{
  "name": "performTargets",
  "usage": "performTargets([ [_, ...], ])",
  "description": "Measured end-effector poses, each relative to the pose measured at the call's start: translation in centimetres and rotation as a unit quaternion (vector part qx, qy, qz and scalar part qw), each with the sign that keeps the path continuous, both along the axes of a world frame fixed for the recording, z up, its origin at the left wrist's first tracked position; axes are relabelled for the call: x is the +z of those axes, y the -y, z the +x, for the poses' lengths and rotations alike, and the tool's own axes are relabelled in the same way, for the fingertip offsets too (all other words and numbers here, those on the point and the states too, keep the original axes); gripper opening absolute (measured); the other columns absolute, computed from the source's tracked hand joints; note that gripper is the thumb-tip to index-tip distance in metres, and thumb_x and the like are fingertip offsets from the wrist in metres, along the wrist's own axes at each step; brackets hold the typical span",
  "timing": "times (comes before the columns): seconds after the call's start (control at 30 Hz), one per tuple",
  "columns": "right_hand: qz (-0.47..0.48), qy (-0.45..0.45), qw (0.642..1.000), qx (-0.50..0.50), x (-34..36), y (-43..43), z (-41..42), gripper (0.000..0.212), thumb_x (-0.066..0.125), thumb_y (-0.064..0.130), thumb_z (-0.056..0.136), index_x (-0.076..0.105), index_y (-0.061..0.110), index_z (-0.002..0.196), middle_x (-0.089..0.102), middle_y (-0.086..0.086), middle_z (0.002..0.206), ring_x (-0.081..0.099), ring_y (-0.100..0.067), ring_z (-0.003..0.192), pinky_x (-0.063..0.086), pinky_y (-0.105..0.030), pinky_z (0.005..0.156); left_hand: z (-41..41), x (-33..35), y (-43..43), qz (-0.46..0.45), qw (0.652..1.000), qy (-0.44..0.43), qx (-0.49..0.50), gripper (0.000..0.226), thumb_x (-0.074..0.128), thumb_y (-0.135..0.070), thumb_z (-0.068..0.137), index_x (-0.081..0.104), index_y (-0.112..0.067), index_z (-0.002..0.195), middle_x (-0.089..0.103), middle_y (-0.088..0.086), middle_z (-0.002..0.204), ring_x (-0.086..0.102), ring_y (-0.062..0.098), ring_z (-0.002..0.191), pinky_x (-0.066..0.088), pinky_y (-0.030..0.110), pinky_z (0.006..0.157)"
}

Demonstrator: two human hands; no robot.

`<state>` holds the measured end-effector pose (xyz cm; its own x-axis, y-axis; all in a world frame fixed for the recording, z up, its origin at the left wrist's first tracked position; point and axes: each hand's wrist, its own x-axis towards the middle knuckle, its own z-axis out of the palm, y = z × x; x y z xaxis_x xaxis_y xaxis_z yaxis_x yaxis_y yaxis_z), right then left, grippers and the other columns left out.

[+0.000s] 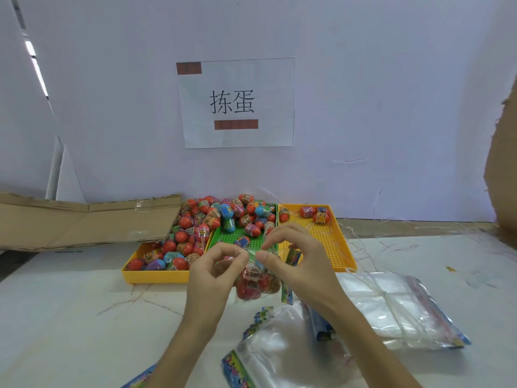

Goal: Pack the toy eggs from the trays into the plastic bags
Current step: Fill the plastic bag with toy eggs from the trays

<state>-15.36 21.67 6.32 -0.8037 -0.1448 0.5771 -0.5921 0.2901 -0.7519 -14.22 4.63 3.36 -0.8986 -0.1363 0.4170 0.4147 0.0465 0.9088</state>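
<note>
Your left hand (215,271) and right hand (293,259) meet just below the centre of the frame, each pinching the top edge of a filled plastic bag (256,284) between thumb and forefinger; the other fingers are loosely curled. The bag hangs from that pinched edge with its long axis running up and down in the picture, mouth uppermost, and red toy eggs bulge at its lower end.

Behind your hands three trays stand side by side, their edges touching. The left yellow tray (156,277) is heaped with eggs, and its near wall faces you. The green tray (243,235) in the middle holds a pile of toy eggs (237,212) at its far end. The right yellow tray (330,245) holds only a few eggs at its far end, near the wall.

To the lower right, a stack of flat bags (397,309) lies on the white table (70,317), and one loose open bag (277,340) lies between your forearms. The lower left of the table is open room. A flattened cardboard sheet (78,222) closes the left side behind the trays, and a paper sign (237,103) hangs on the wall above them.
</note>
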Motion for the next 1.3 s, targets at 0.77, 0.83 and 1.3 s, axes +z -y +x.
performTargets([
  [0.77,-0.161,0.137,0.977,0.000,-0.5,-0.3,-1.1,0.014,0.066,0.011,0.096,0.072,0.016,0.083,0.072,0.000,0.082,0.068,-0.016,0.082,0.057,-0.030,0.075,-0.2,0.2,0.3,0.120,0.993,0.006,-0.004,0.004,0.066,-0.018,0.090,0.066,-0.020,0.087,0.077,0.012,0.098,0.071,0.033,0.095,0.057,0.052,0.082],
  [0.83,-0.160,0.118,0.980,0.004,-0.3,-0.6,-1.1,0.009,0.066,0.011,0.096,0.071,0.016,0.090,0.074,0.003,0.087,0.069,-0.013,0.087,0.058,-0.030,0.078,-0.4,0.1,0.5,0.145,0.989,0.013,-0.005,0.004,0.062,-0.010,0.094,0.061,-0.013,0.092,0.076,0.016,0.101,0.069,0.041,0.098,0.054,0.063,0.089],
  [1.3,-0.075,0.094,0.993,-0.018,-1.1,0.6,-0.8,0.022,0.072,0.016,0.092,0.073,0.026,0.073,0.068,0.004,0.074,0.060,-0.015,0.071,0.051,-0.022,0.064,-0.1,-0.2,-0.5,0.097,0.995,0.008,-0.018,0.002,0.059,-0.007,0.099,0.059,-0.006,0.100,0.077,0.012,0.093,0.075,0.029,0.086,0.063,0.037,0.067],
])
